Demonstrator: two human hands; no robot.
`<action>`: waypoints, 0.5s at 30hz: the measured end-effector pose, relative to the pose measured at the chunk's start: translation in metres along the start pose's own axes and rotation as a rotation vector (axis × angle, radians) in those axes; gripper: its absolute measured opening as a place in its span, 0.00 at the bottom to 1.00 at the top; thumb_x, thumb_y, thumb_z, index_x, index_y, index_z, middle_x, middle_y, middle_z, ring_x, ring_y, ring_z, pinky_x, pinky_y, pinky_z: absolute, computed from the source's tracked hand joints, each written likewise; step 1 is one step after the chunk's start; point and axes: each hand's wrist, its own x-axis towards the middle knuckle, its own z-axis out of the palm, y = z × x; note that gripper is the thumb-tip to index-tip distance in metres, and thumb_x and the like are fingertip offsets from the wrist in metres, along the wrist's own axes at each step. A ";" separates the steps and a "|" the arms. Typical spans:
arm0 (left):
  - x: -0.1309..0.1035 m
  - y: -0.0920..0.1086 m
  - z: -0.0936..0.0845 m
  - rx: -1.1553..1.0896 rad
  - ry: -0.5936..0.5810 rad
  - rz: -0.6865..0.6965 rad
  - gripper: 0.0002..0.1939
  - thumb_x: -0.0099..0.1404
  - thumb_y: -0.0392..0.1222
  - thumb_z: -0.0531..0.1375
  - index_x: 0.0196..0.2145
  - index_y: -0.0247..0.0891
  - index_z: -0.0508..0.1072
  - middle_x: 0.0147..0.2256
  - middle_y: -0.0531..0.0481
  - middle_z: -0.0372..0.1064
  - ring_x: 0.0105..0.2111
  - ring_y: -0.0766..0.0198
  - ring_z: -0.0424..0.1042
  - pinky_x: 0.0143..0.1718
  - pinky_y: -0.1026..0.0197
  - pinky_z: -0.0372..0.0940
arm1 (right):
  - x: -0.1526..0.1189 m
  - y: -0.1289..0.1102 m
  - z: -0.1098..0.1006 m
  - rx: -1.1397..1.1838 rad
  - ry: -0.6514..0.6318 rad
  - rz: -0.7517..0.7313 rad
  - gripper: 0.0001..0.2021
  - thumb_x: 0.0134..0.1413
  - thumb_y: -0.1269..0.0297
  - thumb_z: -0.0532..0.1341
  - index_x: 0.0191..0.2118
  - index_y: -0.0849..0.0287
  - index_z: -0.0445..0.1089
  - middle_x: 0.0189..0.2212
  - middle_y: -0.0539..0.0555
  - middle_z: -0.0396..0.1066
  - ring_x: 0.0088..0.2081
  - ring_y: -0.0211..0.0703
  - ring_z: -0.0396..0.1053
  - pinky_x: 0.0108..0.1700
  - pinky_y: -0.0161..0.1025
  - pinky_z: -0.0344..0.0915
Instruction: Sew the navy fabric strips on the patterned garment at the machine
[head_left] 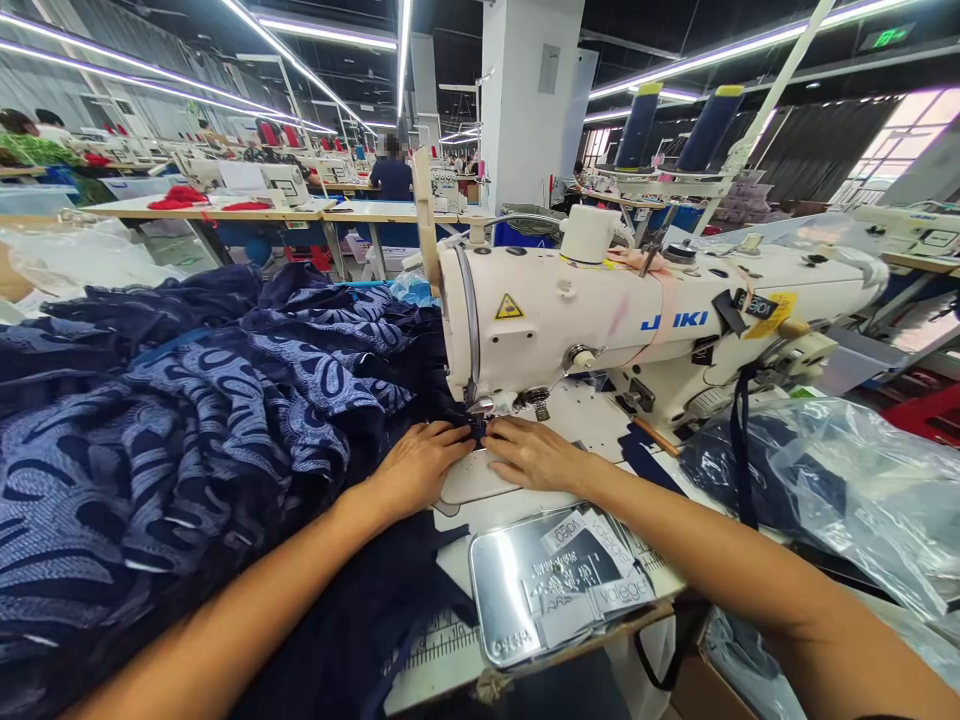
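Note:
A white sewing machine (555,310) stands across the table, its needle area just beyond my fingertips. My left hand (424,465) rests on dark navy fabric left of the presser foot, fingers stretched forward and lying flat. On the other side, my right hand (532,455) lies with its fingers spread on the machine bed, fingertips at the edge of the dark cloth under the foot. Navy fabric with a pale blue pattern (202,430) is heaped at the left. What lies directly beneath the fingertips is partly hidden.
A metal tin lid with printed labels (559,580) sits near the front edge. Clear plastic bags (840,490) lie at the right. Two dark thread cones (709,128) stand above the machine. Other sewing tables and people are farther back.

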 end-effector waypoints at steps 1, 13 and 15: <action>0.001 -0.001 -0.001 -0.009 -0.009 -0.004 0.24 0.56 0.24 0.50 0.48 0.40 0.67 0.51 0.47 0.63 0.50 0.55 0.61 0.47 0.51 0.61 | 0.000 0.001 0.001 0.007 0.007 0.008 0.11 0.56 0.65 0.52 0.39 0.66 0.67 0.39 0.61 0.65 0.40 0.45 0.65 0.41 0.42 0.67; 0.018 -0.020 0.000 -0.052 -0.007 -0.010 0.26 0.52 0.23 0.49 0.45 0.40 0.70 0.49 0.50 0.65 0.49 0.58 0.63 0.48 0.52 0.61 | 0.009 0.016 0.005 0.360 0.007 0.347 0.09 0.52 0.67 0.56 0.38 0.62 0.69 0.37 0.55 0.71 0.39 0.43 0.68 0.45 0.42 0.63; 0.018 -0.020 0.002 -0.032 0.026 -0.018 0.25 0.52 0.24 0.50 0.46 0.39 0.69 0.49 0.49 0.65 0.48 0.57 0.63 0.48 0.52 0.62 | 0.017 0.020 0.014 0.466 0.059 0.534 0.09 0.53 0.68 0.53 0.35 0.62 0.70 0.32 0.54 0.72 0.36 0.42 0.69 0.43 0.41 0.64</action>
